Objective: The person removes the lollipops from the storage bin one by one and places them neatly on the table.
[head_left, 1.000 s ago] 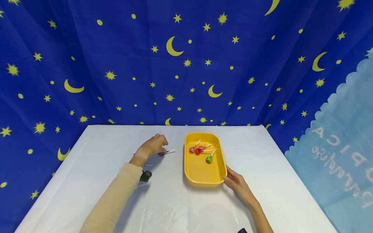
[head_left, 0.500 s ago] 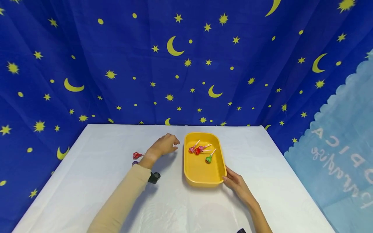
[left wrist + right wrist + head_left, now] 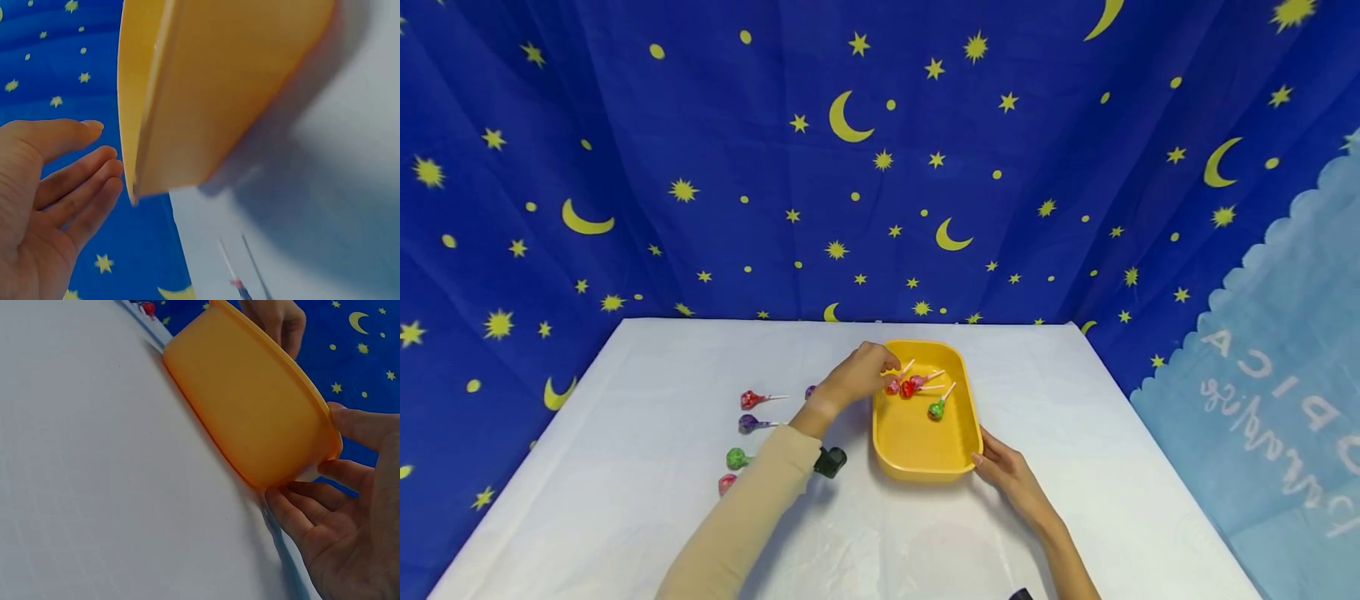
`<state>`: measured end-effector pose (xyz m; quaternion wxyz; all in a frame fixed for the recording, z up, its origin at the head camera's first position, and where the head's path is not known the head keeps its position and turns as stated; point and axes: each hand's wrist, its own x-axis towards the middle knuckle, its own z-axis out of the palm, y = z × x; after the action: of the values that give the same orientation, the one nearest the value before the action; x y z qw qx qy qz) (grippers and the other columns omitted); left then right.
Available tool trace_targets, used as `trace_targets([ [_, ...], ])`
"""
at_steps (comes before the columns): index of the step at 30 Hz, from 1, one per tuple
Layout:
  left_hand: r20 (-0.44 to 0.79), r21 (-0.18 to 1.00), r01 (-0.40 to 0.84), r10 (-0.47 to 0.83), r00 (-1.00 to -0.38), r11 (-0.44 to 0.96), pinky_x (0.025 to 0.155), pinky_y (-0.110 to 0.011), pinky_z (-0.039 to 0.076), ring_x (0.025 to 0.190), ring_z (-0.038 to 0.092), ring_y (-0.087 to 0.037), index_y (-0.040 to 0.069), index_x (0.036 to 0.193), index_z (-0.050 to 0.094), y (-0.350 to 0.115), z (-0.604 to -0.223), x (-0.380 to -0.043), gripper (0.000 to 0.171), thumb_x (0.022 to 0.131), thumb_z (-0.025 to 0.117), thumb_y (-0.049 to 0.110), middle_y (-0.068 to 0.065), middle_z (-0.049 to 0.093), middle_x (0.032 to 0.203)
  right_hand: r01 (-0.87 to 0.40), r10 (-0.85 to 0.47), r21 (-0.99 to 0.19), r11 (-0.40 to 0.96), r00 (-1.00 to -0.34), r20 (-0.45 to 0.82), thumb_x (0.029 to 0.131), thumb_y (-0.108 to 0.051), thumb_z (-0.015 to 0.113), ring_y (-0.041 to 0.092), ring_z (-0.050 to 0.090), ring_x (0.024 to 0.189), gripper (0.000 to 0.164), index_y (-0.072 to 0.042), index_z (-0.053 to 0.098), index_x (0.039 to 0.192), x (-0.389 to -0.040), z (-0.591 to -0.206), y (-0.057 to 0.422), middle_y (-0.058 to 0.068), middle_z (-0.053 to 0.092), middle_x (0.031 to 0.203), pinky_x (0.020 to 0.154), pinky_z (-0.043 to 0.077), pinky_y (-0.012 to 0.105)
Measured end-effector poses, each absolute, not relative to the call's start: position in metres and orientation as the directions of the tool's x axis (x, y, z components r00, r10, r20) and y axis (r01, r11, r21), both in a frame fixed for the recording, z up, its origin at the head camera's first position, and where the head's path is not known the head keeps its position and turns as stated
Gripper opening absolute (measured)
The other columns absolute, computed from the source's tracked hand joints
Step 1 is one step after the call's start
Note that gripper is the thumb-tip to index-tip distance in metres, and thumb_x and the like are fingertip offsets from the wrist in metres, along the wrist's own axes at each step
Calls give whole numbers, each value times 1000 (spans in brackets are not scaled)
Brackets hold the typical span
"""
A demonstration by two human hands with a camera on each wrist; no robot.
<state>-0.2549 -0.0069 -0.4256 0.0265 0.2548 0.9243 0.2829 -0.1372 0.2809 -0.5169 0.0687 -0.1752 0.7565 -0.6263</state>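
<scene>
My left hand (image 3: 859, 372) is over the left rim of a yellow plastic tub (image 3: 917, 446), near a pink lollipop (image 3: 892, 387). Its fingers are loosely bent, and the left wrist view shows nothing between thumb and fingers. A red lollipop (image 3: 907, 389), another pink lollipop (image 3: 919, 381) and a green lollipop (image 3: 936, 410) also lie in the tub. With the thumb at the rim and fingers underneath, my right hand (image 3: 1011, 475) grips the tub's near right corner. Partly hidden behind the left wrist, a purple lollipop (image 3: 810, 391) lies on the table.
Left of the tub, a red lollipop (image 3: 750, 400), a purple lollipop (image 3: 748, 423), a green lollipop (image 3: 737, 458) and a pinkish-red lollipop (image 3: 727, 483) form a column on the white table (image 3: 625, 467). My left sleeve partly covers the lower ones. A blue star-patterned curtain (image 3: 737, 167) stands behind.
My left hand has moved right, from beside the purple lollipop to the tub's left rim, uncovering the column of lollipops. The purple lollipop stays on the table. My right hand keeps its hold.
</scene>
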Motion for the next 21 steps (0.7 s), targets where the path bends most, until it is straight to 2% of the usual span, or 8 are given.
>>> trace_targets([
  [2,76,539,464,509,-858,703,76,-28,54,83,61,-17,1,107,74,-1,-425,-254,19,89,68,6,-8,72,96,-188,-354,-969,159,-927,122,99,-8,52,5,52,124,59,9,25,149,-137,-517,281,35,34,147,93,47,17],
  [5,44,534,473,536,-843,701,61,-21,46,70,53,-14,1,103,75,8,-426,-252,17,89,67,3,-6,69,87,-205,-358,-965,163,-924,136,99,-7,51,6,51,125,58,10,25,148,-137,-517,281,35,32,147,93,47,17],
  [10,21,509,497,566,-824,703,58,-17,38,68,47,-10,3,101,75,24,-430,-249,14,88,70,7,-6,72,92,-201,-357,-967,159,-924,133,99,-7,51,6,51,125,58,10,25,148,-137,-516,282,35,32,147,93,46,17],
  [14,-30,495,493,581,-814,716,66,-19,47,75,55,-13,3,103,73,35,-432,-250,17,89,71,13,-5,71,97,-194,-360,-970,148,-924,129,99,-6,51,6,52,125,58,10,25,148,-137,-516,283,35,32,147,93,47,17],
  [16,-52,485,492,585,-809,723,76,-22,51,86,60,-14,4,107,73,38,-432,-252,20,90,71,14,-4,71,101,-200,-367,-969,145,-920,135,100,-6,51,7,52,125,58,11,24,148,-138,-517,282,36,32,147,93,47,17],
  [18,-69,484,483,582,-810,730,86,-26,52,96,63,-16,4,107,72,40,-432,-253,21,90,71,15,-5,71,109,-204,-371,-968,144,-918,138,100,-6,50,7,52,125,57,10,24,148,-138,-518,282,36,32,146,94,47,17],
  [21,-75,466,488,582,-810,738,90,-28,52,102,64,-18,4,108,72,45,-430,-255,22,89,72,15,-6,70,111,-209,-372,-967,147,-917,141,100,-6,50,8,52,125,57,10,25,148,-137,-518,282,37,33,146,93,47,17],
])
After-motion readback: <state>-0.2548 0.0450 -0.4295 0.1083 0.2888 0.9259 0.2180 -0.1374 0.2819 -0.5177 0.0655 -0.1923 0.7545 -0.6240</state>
